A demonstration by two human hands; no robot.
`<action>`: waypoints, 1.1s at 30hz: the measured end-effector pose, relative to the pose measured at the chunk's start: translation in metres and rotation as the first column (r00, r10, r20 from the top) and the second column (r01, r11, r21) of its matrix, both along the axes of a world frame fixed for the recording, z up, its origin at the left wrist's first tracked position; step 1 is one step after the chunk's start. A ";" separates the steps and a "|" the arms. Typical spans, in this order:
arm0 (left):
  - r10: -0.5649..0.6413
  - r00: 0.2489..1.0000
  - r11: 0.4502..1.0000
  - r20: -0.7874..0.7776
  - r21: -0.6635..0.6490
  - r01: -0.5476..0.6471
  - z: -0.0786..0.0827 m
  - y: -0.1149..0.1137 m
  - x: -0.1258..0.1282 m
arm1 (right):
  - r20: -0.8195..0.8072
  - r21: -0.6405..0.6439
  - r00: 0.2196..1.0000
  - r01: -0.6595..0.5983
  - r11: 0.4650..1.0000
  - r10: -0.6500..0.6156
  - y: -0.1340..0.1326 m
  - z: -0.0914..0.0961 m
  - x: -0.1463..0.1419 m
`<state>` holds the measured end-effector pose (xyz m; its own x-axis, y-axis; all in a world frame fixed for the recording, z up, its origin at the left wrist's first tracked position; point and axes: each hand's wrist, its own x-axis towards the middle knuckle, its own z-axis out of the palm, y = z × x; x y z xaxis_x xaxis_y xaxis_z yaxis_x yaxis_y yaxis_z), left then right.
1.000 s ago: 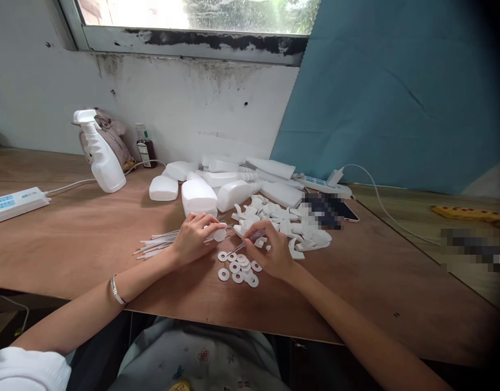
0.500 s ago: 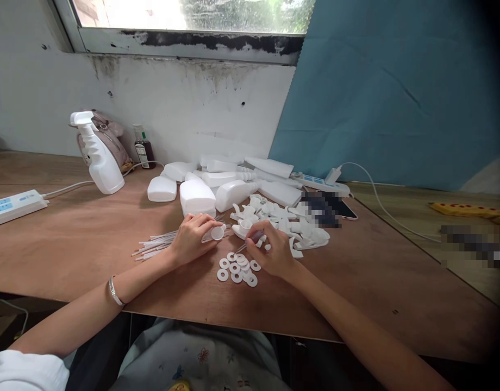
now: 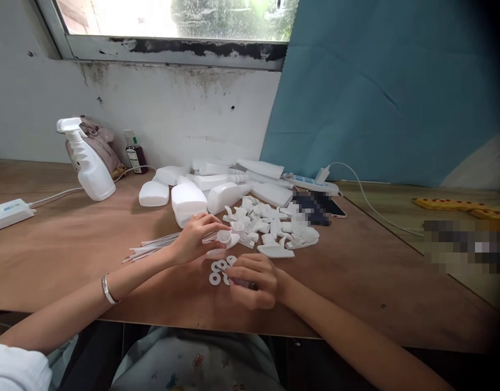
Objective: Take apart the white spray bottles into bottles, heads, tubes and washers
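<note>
My left hand is closed on a white spray bottle head, with its round open collar turned toward me. A second spray head lies close beside it at the edge of the loose pile. Lower and to the right, my right hand is closed around a slim tool that looks like tweezers. Its tip end is over the flat white ring washers. My right fingers hide several of these washers. Thin white dip tubes lie beside my left wrist.
Loose white sprayer parts are heaped beyond my hands. Behind them lie several white bottles. An assembled spray bottle stands at left near a dark sauce bottle. Power strips and a phone lie around.
My right hand has come down and nearer to me, from beside the spray head to over the washers. My left hand keeps its hold. The view has shifted slightly.
</note>
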<state>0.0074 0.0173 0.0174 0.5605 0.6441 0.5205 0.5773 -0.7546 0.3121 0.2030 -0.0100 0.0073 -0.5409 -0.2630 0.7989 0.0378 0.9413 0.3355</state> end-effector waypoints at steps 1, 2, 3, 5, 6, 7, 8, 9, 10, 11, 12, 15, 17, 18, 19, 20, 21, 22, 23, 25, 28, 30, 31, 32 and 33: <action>-0.010 1.000 1.000 -0.024 0.013 0.010 0.002 0.003 0.003 | 0.012 0.029 1.000 -0.005 1.000 0.005 -0.001 0.000 0.000; -0.022 0.998 1.000 -0.051 0.020 0.023 0.003 0.006 0.006 | 0.018 0.046 1.000 -0.005 0.999 0.004 -0.002 0.000 -0.001; -0.042 0.996 0.999 -0.080 0.024 0.044 0.005 0.008 0.010 | 0.020 0.055 1.000 -0.003 0.998 0.001 -0.003 0.000 -0.001; -0.092 0.985 0.995 -0.147 0.031 0.097 0.005 0.014 0.017 | 0.015 0.062 1.000 0.005 0.998 -0.006 -0.003 -0.002 -0.001; -0.109 0.978 0.992 -0.179 0.035 0.117 0.005 0.016 0.020 | 0.014 0.064 1.000 0.009 0.998 -0.010 -0.003 -0.002 -0.001; -0.116 0.972 0.991 -0.205 0.042 0.127 0.004 0.018 0.023 | 0.014 0.064 1.000 0.015 0.998 -0.015 -0.003 -0.003 -0.001; -0.113 0.968 0.991 -0.224 0.049 0.127 0.003 0.019 0.026 | 0.014 0.062 1.000 0.018 0.998 -0.019 -0.003 -0.004 -0.001; -0.102 0.966 0.991 -0.236 0.061 0.120 0.003 0.020 0.028 | 0.020 0.060 1.000 0.021 0.998 -0.022 -0.003 -0.005 0.000; -0.088 0.966 0.991 -0.245 0.076 0.109 0.002 0.021 0.029 | 0.026 0.060 0.999 0.022 0.998 -0.023 -0.003 -0.006 0.000; -0.075 0.964 0.990 -0.256 0.094 0.102 0.002 0.021 0.030 | 0.029 0.057 0.999 0.023 0.998 -0.025 -0.003 -0.007 0.000; -0.068 0.960 0.988 -0.270 0.112 0.101 0.002 0.021 0.031 | 0.027 0.055 0.999 0.024 0.998 -0.025 -0.003 -0.007 0.000; -0.065 0.944 0.978 -0.325 0.166 0.124 0.004 0.020 0.028 | 0.020 0.049 0.999 0.031 0.998 -0.032 -0.003 -0.006 0.001; -0.060 0.935 0.972 -0.348 0.194 0.134 0.004 0.019 0.026 | 0.015 0.044 0.999 0.037 0.998 -0.037 -0.005 -0.004 0.001; -0.055 0.933 0.970 -0.355 0.205 0.134 0.004 0.019 0.025 | 0.012 0.042 0.999 0.038 0.998 -0.039 -0.005 -0.002 0.000; -0.050 0.932 0.968 -0.359 0.213 0.134 0.004 0.019 0.024 | 0.009 0.039 0.999 0.041 0.998 -0.041 -0.006 -0.001 0.000; -0.047 0.932 0.967 -0.361 0.219 0.133 0.003 0.019 0.024 | 0.006 0.037 0.999 0.044 0.998 -0.045 -0.007 0.000 0.000; -0.046 0.932 0.966 -0.359 0.220 0.132 0.002 0.019 0.023 | 0.007 0.036 0.999 0.047 0.998 -0.047 -0.007 0.001 0.000; -0.048 0.934 0.967 -0.355 0.218 0.133 0.001 0.018 0.023 | 0.006 0.037 0.999 0.047 0.998 -0.047 -0.008 0.002 0.000; -0.052 0.935 0.967 -0.351 0.215 0.135 0.000 0.018 0.023 | 0.006 0.041 0.999 0.049 0.998 -0.049 -0.008 0.003 0.001; -0.068 0.935 0.966 -0.347 0.210 0.148 -0.002 0.016 0.023 | 0.011 0.049 0.998 0.055 0.997 -0.056 -0.008 0.002 0.001; -0.071 0.928 0.958 -0.365 0.234 0.165 -0.004 0.015 0.022 | 0.010 0.057 0.998 0.064 0.996 -0.065 -0.008 0.001 0.001; -0.048 0.921 0.950 -0.387 0.268 0.162 -0.006 0.014 0.022 | 0.005 0.060 0.998 0.057 0.997 -0.058 -0.007 -0.001 0.001; -0.032 0.917 0.945 -0.397 0.286 0.157 -0.007 0.015 0.023 | 0.003 0.061 0.999 0.054 0.997 -0.054 -0.006 -0.001 0.001; -0.015 0.915 0.942 -0.404 0.302 0.149 -0.008 0.015 0.024 | 0.002 0.062 0.999 0.053 0.997 -0.054 -0.006 -0.002 0.001; 0.002 0.913 0.939 -0.407 0.315 0.139 -0.009 0.016 0.025 | 0.003 0.062 0.998 0.057 0.996 -0.057 -0.006 -0.002 0.001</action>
